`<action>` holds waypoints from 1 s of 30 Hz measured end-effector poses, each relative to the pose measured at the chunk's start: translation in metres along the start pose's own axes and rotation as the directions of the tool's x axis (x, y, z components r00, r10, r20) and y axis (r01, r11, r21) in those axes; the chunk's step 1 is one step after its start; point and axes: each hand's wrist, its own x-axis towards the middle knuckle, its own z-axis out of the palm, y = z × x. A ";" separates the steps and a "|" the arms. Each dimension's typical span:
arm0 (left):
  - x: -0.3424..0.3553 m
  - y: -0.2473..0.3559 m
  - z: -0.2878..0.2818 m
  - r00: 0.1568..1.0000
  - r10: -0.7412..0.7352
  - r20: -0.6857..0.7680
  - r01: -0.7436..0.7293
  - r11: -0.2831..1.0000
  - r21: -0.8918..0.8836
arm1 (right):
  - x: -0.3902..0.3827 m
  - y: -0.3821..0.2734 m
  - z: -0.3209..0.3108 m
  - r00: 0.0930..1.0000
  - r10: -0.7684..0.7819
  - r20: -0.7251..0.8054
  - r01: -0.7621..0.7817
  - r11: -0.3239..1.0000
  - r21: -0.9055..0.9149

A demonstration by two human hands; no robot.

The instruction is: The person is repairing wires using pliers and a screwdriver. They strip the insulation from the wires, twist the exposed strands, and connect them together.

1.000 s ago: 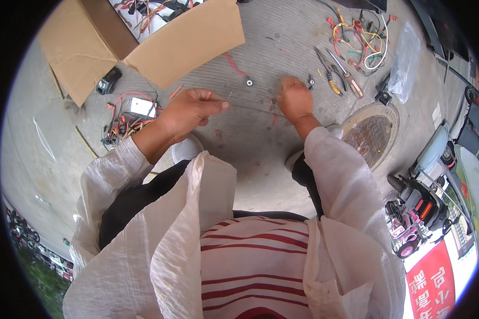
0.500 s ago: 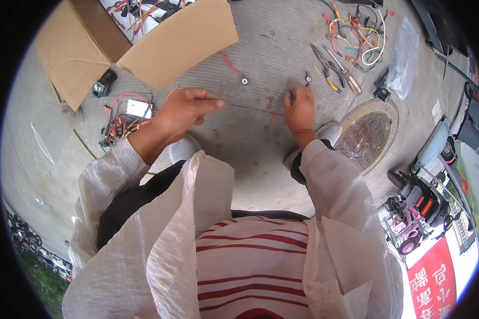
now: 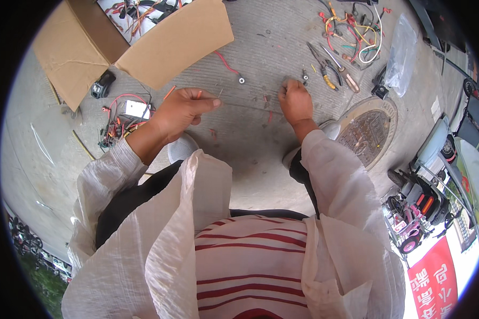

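My left hand (image 3: 182, 110) is closed over the pavement, thumb pressed to its fingers. Pinched in it is a thin orange wire (image 3: 169, 93), whose orange length pokes out behind the knuckles; a fine bare strand seems to show past the thumb tip. Down near the ground, my right hand (image 3: 297, 103) has its fingers curled together, and whatever lies between them is hidden. Just beyond the right hand is a small dark part with a ring terminal (image 3: 305, 77). Between the hands and farther off lies a red wire with a ring end (image 3: 229, 65).
An opened cardboard box (image 3: 181, 45) holding wires stands far left. Nearby lie a black device (image 3: 102, 84) and a wire tangle (image 3: 117, 119). To the right are pliers (image 3: 327, 80), a screwdriver (image 3: 350, 80), coloured cables (image 3: 351, 32), a plastic bag (image 3: 401, 58) and a manhole cover (image 3: 370, 133).
My right hand has turned slightly and drawn its fingers in, tilting leftward. The left hand keeps its pinch almost in place, and the whole view has shifted a little.
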 end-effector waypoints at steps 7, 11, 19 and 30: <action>0.000 0.000 0.001 1.000 -0.003 0.005 0.003 1.000 -0.006 | 0.006 -0.010 0.001 0.998 -0.055 0.041 0.062 0.976 -0.208; 0.000 -0.001 0.001 1.000 0.000 0.011 0.001 1.000 -0.009 | 0.011 -0.011 0.003 0.990 -0.119 0.078 0.139 0.936 -0.324; -0.002 -0.003 0.000 1.000 0.002 0.013 -0.002 1.000 0.014 | 0.014 -0.006 0.004 0.988 -0.140 0.065 0.152 0.956 -0.251; 0.000 0.001 0.000 1.000 -0.001 0.023 0.001 1.000 0.002 | 0.008 -0.012 -0.003 1.000 0.019 0.020 -0.020 1.000 0.012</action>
